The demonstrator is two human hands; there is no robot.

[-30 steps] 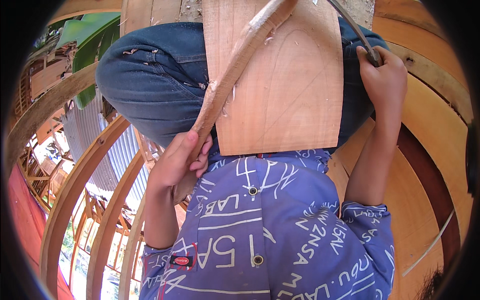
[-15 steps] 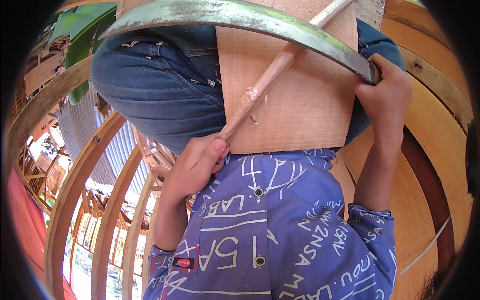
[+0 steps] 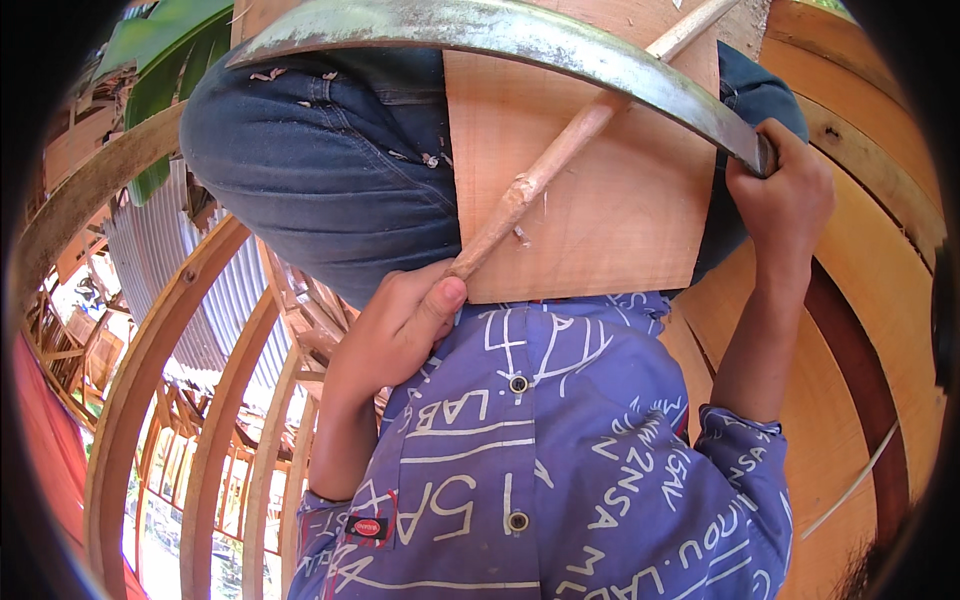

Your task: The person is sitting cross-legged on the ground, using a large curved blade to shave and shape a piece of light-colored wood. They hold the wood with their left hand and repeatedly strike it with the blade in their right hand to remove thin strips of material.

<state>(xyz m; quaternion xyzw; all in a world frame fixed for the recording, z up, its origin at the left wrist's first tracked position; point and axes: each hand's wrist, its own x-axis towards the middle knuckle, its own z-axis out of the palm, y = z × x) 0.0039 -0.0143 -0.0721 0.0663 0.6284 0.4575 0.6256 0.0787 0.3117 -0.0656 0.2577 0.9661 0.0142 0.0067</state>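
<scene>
My left hand (image 3: 405, 325) is closed round the near end of a peeled wooden stick (image 3: 568, 145), its thumb laid along the wood. The stick slants away to the far right over a flat wooden board (image 3: 600, 240) on my lap, with a knot partway along it. In my right hand (image 3: 785, 190) is a machete (image 3: 500, 28) with a long curved blade. Its blade arches leftward across the stick and the board; the handle is hidden in my fist. Whether the edge touches the stick, I cannot tell.
My bent leg in jeans (image 3: 310, 180) lies left of the board, with small shavings on it. Curved wooden slats (image 3: 160, 360) stand at the left, and corrugated metal sheets (image 3: 185, 280) show beyond. Wooden planks (image 3: 870, 270) curve along the right. A green leaf (image 3: 185, 60) hangs at the far left.
The machete and my right hand have shifted slightly to the right and nearer to me. The stick's near end, in my left hand, has moved a little to the right.
</scene>
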